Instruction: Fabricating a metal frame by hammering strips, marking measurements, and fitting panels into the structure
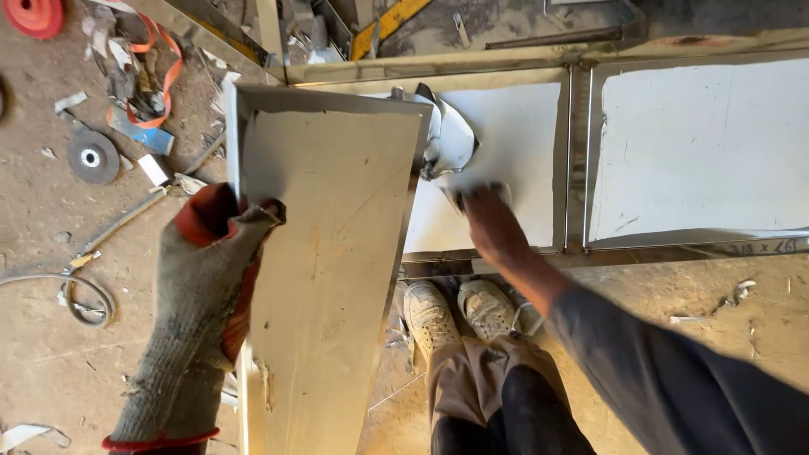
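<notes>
In the head view, the left hand (211, 270), in a worn grey and red knit glove, is closed on the left edge of a long metal sheet (333, 253) with folded rims, which runs from the near edge of the scene up toward the far middle, tilted a little. The right hand (489, 219) is bare and presses flat on a white panel (514, 143) just right of the sheet; whether its fingers grip anything I cannot tell. A torn curl of white protective film (451, 139) lies just beyond that hand, touching the sheet's far right corner. A second white panel (699, 143) sits further right, parted from the first by a metal frame bar (577, 160).

On the dirt floor (50, 354) at left lie a grey grinding disc (93, 157), an orange strap (164, 80), a red disc (34, 15) at the far corner and a looped cable (80, 291). The person's dusty shoes (459, 307) stand near the frame.
</notes>
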